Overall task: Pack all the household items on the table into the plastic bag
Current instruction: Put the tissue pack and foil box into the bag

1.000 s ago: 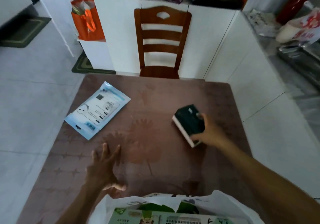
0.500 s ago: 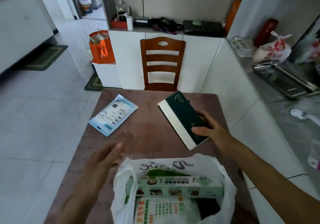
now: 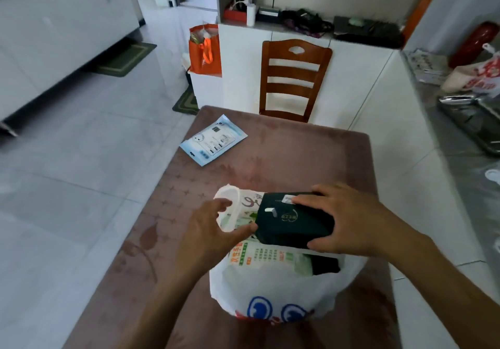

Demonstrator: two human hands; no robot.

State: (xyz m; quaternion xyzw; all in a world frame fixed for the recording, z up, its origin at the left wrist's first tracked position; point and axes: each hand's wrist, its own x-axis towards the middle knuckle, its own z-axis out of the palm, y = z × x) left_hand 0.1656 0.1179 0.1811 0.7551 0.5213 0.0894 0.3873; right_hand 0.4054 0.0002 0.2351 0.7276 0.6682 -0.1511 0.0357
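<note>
A white plastic bag (image 3: 273, 292) stands on the brown table (image 3: 297, 159), with a green-and-white printed pack (image 3: 259, 256) and other items inside. My right hand (image 3: 343, 221) grips a dark green box (image 3: 293, 224) over the bag's mouth. My left hand (image 3: 211, 229) is at the bag's left rim by its handle, thumb touching the box's left end, fingers spread. A light blue flat packet (image 3: 213, 140) lies on the table's far left corner.
A wooden chair (image 3: 293, 78) stands behind the table against white cabinets. An orange bag (image 3: 204, 49) sits on a low white unit at the left. A counter with a metal tray (image 3: 476, 116) runs along the right. Tiled floor lies to the left.
My right hand lifted the dark green box from the table's right side and brought it over the bag's mouth. My left hand moved from the table up to the bag's rim.
</note>
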